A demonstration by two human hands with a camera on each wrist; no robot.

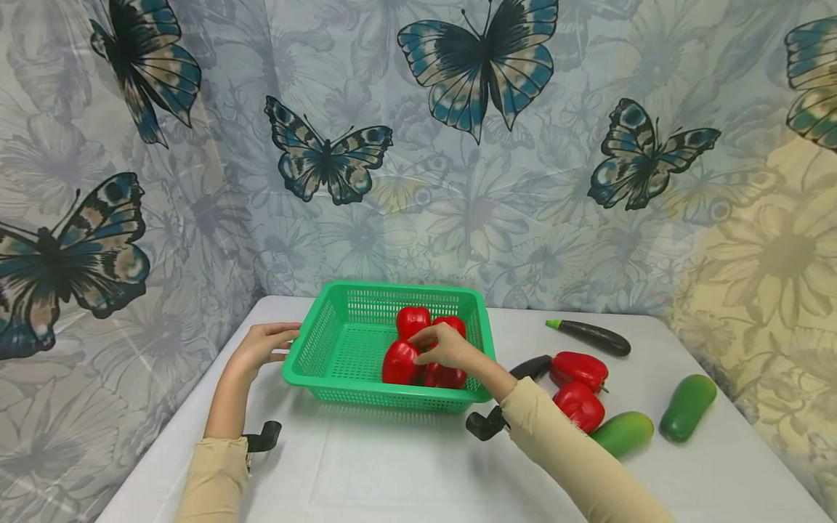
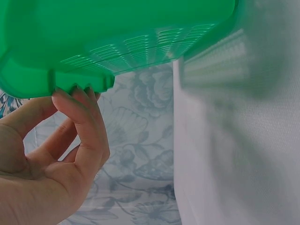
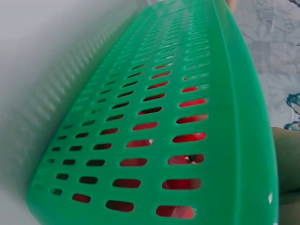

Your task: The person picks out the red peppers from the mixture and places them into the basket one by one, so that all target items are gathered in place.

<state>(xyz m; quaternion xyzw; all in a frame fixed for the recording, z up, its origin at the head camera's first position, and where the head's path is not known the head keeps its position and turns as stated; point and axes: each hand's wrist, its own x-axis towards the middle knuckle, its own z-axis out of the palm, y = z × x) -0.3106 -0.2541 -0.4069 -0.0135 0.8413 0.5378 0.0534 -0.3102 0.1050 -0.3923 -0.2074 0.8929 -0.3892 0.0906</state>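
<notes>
The green basket (image 1: 392, 392) holds several red bell peppers in its right half. My left hand (image 1: 264, 345) is at its left rim; in the left wrist view the bent fingers of that hand (image 2: 70, 145) pinch the edge of the basket (image 2: 93, 47). Inside the basket, my right hand (image 1: 447, 345) has thumb and fingertips on the front-left red pepper (image 1: 400, 365), with another pepper (image 1: 413, 321) behind it. In the right wrist view the slotted basket wall (image 3: 154, 108) hides the fingers; red shows through the slots.
Right of the basket lie a dark eggplant (image 1: 591, 337), a second dark one (image 1: 531, 367) partly hidden, two red peppers (image 1: 578, 369), a green vegetable (image 1: 624, 434) near the right sleeve and another (image 1: 688, 408) farther right. A butterfly-print cloth (image 1: 418, 218) hangs behind the white table (image 1: 366, 465).
</notes>
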